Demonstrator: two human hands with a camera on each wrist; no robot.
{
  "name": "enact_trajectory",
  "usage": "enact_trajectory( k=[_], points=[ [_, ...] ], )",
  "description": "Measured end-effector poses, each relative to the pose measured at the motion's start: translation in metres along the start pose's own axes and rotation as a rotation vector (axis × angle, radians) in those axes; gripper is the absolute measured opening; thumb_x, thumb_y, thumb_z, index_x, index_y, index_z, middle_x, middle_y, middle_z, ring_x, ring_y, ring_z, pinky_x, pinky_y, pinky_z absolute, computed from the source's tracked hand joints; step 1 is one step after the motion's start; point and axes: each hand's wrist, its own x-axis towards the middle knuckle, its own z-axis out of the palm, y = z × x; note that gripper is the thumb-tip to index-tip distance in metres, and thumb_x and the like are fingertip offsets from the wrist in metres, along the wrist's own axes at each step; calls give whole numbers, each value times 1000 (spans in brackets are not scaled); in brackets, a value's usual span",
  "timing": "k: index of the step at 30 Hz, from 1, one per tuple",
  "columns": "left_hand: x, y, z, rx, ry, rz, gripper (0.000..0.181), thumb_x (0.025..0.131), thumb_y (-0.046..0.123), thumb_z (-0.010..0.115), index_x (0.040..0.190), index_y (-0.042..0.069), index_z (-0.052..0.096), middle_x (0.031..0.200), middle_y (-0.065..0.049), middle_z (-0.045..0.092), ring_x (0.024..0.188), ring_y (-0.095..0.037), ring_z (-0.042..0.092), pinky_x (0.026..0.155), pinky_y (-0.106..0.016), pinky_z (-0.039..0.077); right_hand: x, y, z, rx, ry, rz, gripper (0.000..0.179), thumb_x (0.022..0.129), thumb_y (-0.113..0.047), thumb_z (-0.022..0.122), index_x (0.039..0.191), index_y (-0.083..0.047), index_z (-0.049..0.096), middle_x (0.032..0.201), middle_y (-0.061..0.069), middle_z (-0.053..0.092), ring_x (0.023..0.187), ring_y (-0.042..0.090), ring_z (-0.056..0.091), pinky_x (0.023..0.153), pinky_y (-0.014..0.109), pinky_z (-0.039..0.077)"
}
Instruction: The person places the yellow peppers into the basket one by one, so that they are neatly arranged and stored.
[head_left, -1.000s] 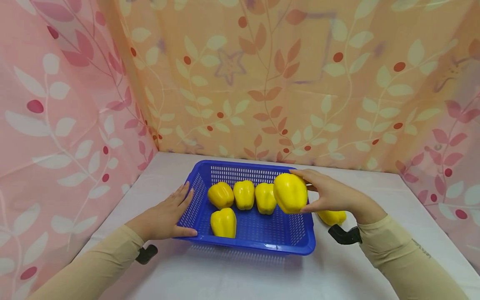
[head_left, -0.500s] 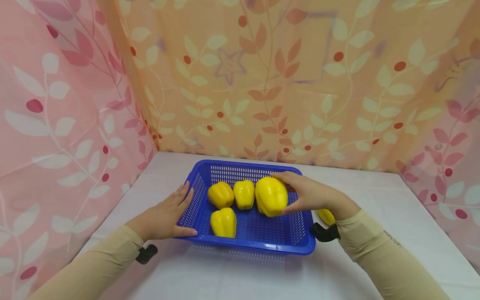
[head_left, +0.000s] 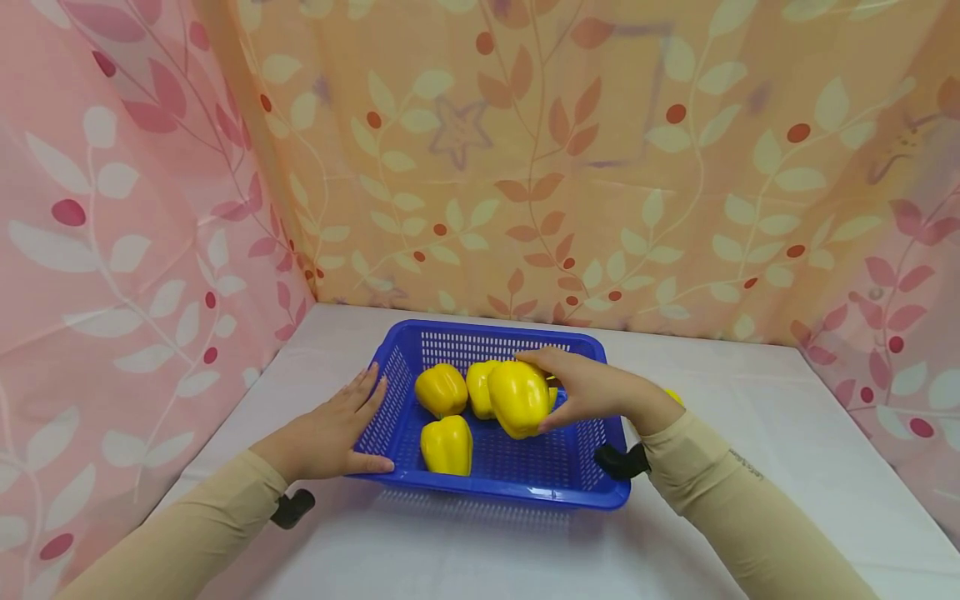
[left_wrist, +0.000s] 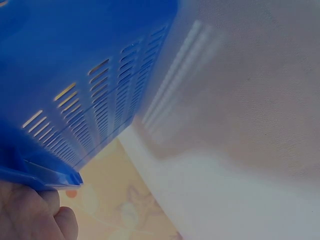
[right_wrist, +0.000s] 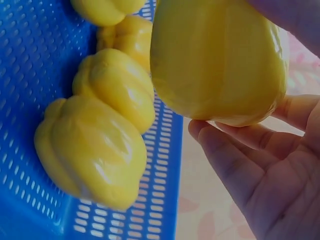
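Observation:
My right hand [head_left: 588, 387] holds a yellow bell pepper [head_left: 517, 398] between thumb and fingers, raised over the blue plastic basket [head_left: 510, 488]. In the right wrist view the fingers [right_wrist: 225, 160] lie along one side of this bell pepper [right_wrist: 215, 60]. Below it, a back row of yellow bell peppers includes one at the left [head_left: 441, 390] and others partly covered by the held one. Another bell pepper [head_left: 447, 446] lies near the basket's front left. My left hand [head_left: 330, 437] rests on the left rim with fingers extended.
Behind my right wrist, a sliver of another yellow bell pepper [head_left: 673, 397] shows on the white tabletop [head_left: 750, 392] outside the basket. Patterned cloth [head_left: 525, 167] hangs at the back and both sides.
My right hand has carried the bell pepper leftward from the basket's right side, now in front of the back row. My left hand stays on the rim.

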Motion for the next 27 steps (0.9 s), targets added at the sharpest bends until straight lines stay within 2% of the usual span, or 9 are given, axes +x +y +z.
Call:
enact_trajectory(
  k=[5,8,13,22,27],
  points=[
    [0,0,0,-2,-1,0,112,70,77,48,146,3,10,153,-16,-3,139,-34,2,107,-51,18,9,-3,6,21,-12,-43,89,68,-34,80,140,-9,33,128,-1,45,111,14,45,95,33,43],
    [0,-1,0,3,6,7,112,71,76,48,146,3,10,153,-16,-4,139,-34,2,108,-51,17,13,-5,10,-2,-30,-61,90,69,-33,80,140,-6,32,129,2,45,112,16,44,96,35,42],
    [0,-2,1,3,9,6,111,71,76,49,146,4,9,153,-15,-5,139,-33,1,109,-49,17,19,-6,18,-65,-57,-46,90,69,-34,80,141,-7,33,130,1,45,113,15,44,100,36,37],
    [1,-3,1,9,6,1,111,71,76,49,147,5,8,153,-14,-6,140,-32,0,109,-49,16,26,-2,28,-111,-72,-32,89,67,-37,80,139,-10,35,129,1,46,112,14,44,99,35,38],
    [0,-3,2,7,13,6,112,71,76,49,146,4,8,153,-15,-5,139,-33,1,109,-49,17,28,-2,31,-99,-102,-4,89,68,-36,80,140,-11,34,132,0,44,115,14,43,101,35,36]
  ],
)
